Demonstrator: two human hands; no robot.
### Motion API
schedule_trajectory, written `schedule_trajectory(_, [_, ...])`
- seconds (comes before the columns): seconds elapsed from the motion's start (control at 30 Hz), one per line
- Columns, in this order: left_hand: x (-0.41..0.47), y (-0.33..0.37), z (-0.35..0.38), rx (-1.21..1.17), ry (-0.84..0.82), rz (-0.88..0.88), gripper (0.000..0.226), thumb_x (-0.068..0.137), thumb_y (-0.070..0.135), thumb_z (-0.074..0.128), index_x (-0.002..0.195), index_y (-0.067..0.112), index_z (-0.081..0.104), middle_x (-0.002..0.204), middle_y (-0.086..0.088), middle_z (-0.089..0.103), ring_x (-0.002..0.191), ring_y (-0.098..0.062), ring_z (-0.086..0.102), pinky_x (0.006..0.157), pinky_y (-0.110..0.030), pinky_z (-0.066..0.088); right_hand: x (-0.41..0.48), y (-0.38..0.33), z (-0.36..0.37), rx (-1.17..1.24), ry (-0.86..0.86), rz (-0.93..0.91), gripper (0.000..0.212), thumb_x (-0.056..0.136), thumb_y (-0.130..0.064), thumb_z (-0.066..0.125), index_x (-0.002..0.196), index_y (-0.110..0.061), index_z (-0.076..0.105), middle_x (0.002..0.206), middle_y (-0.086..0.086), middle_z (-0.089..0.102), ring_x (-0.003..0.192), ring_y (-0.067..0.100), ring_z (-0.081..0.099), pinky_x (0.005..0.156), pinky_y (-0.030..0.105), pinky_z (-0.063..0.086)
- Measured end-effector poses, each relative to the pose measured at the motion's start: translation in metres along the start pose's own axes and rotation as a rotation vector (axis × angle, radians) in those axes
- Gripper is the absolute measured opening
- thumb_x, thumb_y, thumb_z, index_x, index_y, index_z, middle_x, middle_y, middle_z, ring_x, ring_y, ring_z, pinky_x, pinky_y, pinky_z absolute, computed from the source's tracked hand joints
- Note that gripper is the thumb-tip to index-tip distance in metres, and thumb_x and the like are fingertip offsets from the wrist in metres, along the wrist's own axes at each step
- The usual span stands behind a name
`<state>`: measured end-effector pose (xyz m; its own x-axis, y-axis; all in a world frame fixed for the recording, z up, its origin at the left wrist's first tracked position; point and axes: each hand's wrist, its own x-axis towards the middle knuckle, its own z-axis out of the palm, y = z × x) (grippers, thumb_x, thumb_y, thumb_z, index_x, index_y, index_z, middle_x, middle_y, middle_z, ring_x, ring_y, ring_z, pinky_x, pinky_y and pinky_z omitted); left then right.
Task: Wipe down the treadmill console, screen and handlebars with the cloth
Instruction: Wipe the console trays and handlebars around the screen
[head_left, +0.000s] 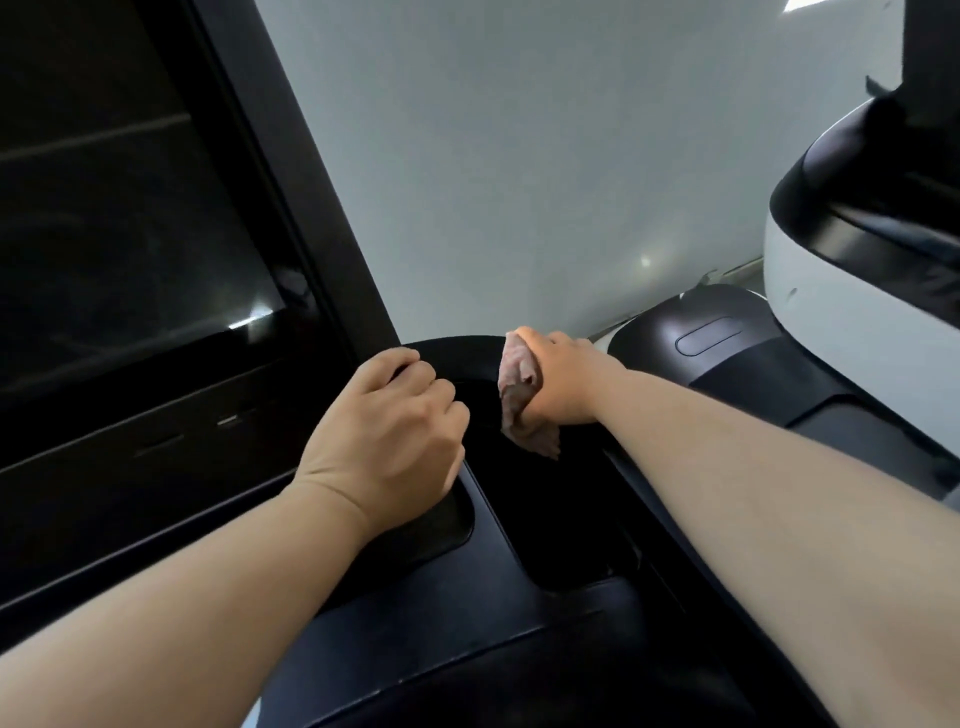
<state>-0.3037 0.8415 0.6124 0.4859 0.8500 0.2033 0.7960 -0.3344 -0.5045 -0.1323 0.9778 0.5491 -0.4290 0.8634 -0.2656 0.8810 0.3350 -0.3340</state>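
The black treadmill console (156, 467) fills the left and bottom of the head view, with its dark screen (119, 218) at upper left. A curved black handlebar (457, 345) runs behind my hands. My left hand (389, 421) has its fingers curled over the handlebar's left end. My right hand (563, 379) grips a crumpled brownish-pink cloth (522, 400) and holds it against the handlebar's right part. The cloth's lower end hangs down over a dark recess.
A dark tray recess (441, 525) lies under my left wrist. To the right stands a neighbouring white and black machine (852, 275) with a dark base (711, 343). A pale grey wall (519, 156) is behind.
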Motion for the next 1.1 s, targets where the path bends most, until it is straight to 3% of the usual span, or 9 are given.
schedule_trajectory(0.23, [0.001,0.003,-0.007,0.008,-0.115,-0.050,0.026,0.083,0.028,0.046,0.067,0.015,0.062,0.068,-0.002,0.060,0.076,-0.026,0.060,0.102,-0.040,0.030,-0.068,0.026,0.019,0.053,0.117,0.336,0.081,0.064,-0.050,0.069,0.128,-0.020,0.031,0.120,0.010,0.047,0.113,0.033,0.048,0.075,0.035,0.036])
schedule_trajectory(0.37, [0.019,0.026,-0.011,-0.050,-0.355,-0.049,0.028,0.092,0.033,0.040,0.110,0.018,0.056,0.109,-0.001,0.061,0.109,-0.024,0.054,0.116,-0.046,0.011,-0.117,0.033,0.023,0.048,0.092,0.474,0.085,0.060,-0.052,0.070,0.128,-0.020,0.031,0.122,0.008,0.049,0.114,0.031,0.052,0.082,0.037,0.043])
schedule_trajectory(0.47, [0.039,0.052,0.001,-0.340,-0.428,0.027,0.064,0.092,0.034,0.043,0.149,0.016,0.021,0.153,-0.005,0.028,0.140,-0.021,0.029,0.116,-0.041,0.018,-0.154,0.039,0.034,0.008,0.084,0.577,0.089,0.056,-0.051,0.070,0.130,-0.019,0.031,0.122,0.007,0.049,0.112,0.029,0.053,0.079,0.035,0.044])
schedule_trajectory(0.53, [0.054,0.065,0.007,-0.490,-0.479,0.042,0.078,0.092,0.034,0.045,0.153,0.017,0.000,0.161,-0.002,0.001,0.147,-0.017,0.008,0.118,-0.040,0.015,-0.166,0.040,0.039,-0.025,0.095,0.615,0.085,0.053,-0.048,0.071,0.124,-0.018,0.033,0.116,0.006,0.050,0.108,0.029,0.054,0.070,0.032,0.042])
schedule_trajectory(0.63, [0.069,0.071,0.019,-0.514,-0.522,0.028,0.081,0.093,0.032,0.045,0.153,0.016,-0.008,0.161,-0.001,-0.012,0.148,-0.017,-0.004,0.118,-0.040,0.010,-0.153,0.041,0.027,0.017,0.036,0.598,0.080,0.049,-0.046,0.076,0.112,-0.016,0.036,0.100,0.000,0.053,0.091,0.024,0.060,0.063,0.028,0.043])
schedule_trajectory(0.7, [0.076,0.067,0.028,-0.505,-0.553,0.020,0.080,0.094,0.031,0.045,0.153,0.016,-0.009,0.161,-0.001,-0.013,0.148,-0.016,-0.006,0.118,-0.040,0.008,-0.138,0.041,0.014,0.113,-0.026,0.557,0.076,0.045,-0.048,0.076,0.103,-0.017,0.039,0.086,-0.002,0.061,0.069,0.019,0.063,0.057,0.027,0.048])
schedule_trajectory(0.77, [0.080,0.061,0.036,-0.487,-0.567,0.040,0.078,0.096,0.036,0.044,0.153,0.016,-0.006,0.161,-0.002,-0.011,0.148,-0.015,-0.005,0.118,-0.040,0.007,-0.122,0.042,0.008,0.187,-0.021,0.520,0.072,0.042,-0.050,0.075,0.097,-0.019,0.041,0.077,-0.001,0.066,0.061,0.017,0.065,0.057,0.027,0.053])
schedule_trajectory(0.9, [0.088,0.054,0.044,-0.494,-0.524,0.091,0.068,0.100,0.040,0.039,0.153,0.019,0.003,0.161,0.000,-0.004,0.148,-0.013,0.000,0.119,-0.038,0.010,-0.078,0.040,0.001,0.277,-0.005,0.413,0.068,0.049,-0.049,0.078,0.100,-0.019,0.043,0.086,-0.002,0.060,0.069,0.012,0.058,0.052,0.025,0.042])
schedule_trajectory(1.1, [0.095,0.055,0.057,-0.469,-0.486,0.061,0.060,0.102,0.014,0.031,0.153,0.022,-0.001,0.161,0.004,-0.006,0.147,-0.010,0.000,0.118,-0.033,0.007,-0.058,0.046,0.002,0.338,-0.014,0.252,0.068,0.054,-0.047,0.078,0.107,-0.021,0.046,0.090,-0.004,0.058,0.076,0.009,0.054,0.059,0.027,0.042])
